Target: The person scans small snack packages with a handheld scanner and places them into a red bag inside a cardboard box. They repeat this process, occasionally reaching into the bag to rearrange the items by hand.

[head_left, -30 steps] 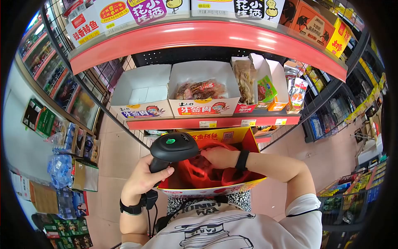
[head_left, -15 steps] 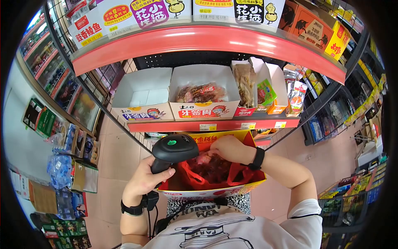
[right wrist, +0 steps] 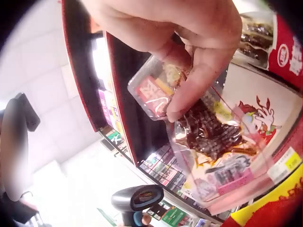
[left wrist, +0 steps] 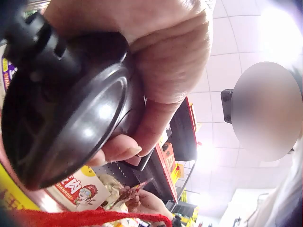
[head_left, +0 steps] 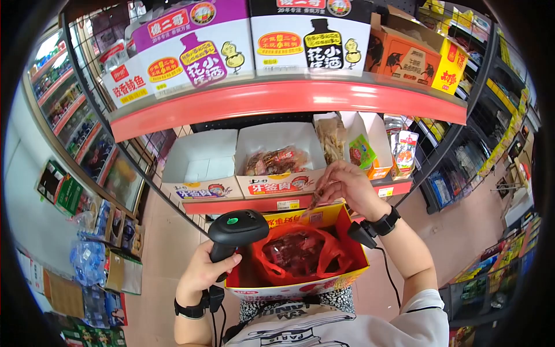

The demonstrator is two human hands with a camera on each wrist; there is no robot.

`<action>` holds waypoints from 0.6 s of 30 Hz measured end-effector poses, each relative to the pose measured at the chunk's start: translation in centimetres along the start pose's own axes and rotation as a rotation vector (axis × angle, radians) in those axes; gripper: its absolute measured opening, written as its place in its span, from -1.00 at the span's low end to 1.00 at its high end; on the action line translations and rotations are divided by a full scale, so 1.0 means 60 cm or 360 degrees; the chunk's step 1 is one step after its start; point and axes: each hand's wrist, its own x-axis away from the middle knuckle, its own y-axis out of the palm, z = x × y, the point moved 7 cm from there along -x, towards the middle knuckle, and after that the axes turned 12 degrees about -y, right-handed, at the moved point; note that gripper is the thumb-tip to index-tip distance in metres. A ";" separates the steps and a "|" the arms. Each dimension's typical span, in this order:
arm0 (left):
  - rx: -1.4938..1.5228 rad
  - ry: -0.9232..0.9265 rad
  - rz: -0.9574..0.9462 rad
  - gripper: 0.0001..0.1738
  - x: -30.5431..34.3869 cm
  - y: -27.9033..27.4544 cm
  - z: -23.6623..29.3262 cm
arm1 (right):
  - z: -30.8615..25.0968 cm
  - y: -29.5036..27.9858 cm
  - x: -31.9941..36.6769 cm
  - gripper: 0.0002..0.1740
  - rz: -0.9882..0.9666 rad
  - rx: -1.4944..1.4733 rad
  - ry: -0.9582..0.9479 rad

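My left hand grips the handle of a black barcode scanner with a green light on top. My right hand is raised over the back rim of an open yellow-and-red carton, in front of the shelf. In the right wrist view its thumb and fingers pinch the top of a clear packet of dark brown food. A red plastic bag with dark packets inside lies in the carton.
White snack boxes stand on the lower shelf, one with packets inside. Above runs a red shelf edge bearing larger cartons. Black wire racks flank the right side; bottles and boxes stand on the floor at left.
My right hand has come up out of the red bag with a packet and moved toward the shelf. My left hand still holds the scanner. The head view has shifted upward.
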 end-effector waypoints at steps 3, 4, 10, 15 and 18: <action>0.0000 0.0027 -0.0020 -0.81 -0.001 0.005 0.004 | -0.005 -0.009 -0.002 -0.90 0.0189 -0.0025 -0.0146; -0.0017 0.0034 -0.0026 -0.81 -0.002 0.006 0.003 | -0.010 -0.010 0.001 -0.90 0.0198 -0.0029 -0.0160; -0.0034 0.0018 -0.0051 -0.79 -0.003 0.012 0.008 | 0.004 -0.020 0.005 -0.90 0.0051 0.0731 -0.0133; -0.0100 0.0047 -0.0075 -0.78 -0.003 0.022 0.019 | -0.018 -0.013 0.003 -0.95 0.0229 0.0882 -0.0660; -0.0091 0.0077 -0.0056 -0.78 -0.001 0.028 0.027 | -0.003 -0.026 -0.011 -0.85 0.0226 0.0959 -0.0772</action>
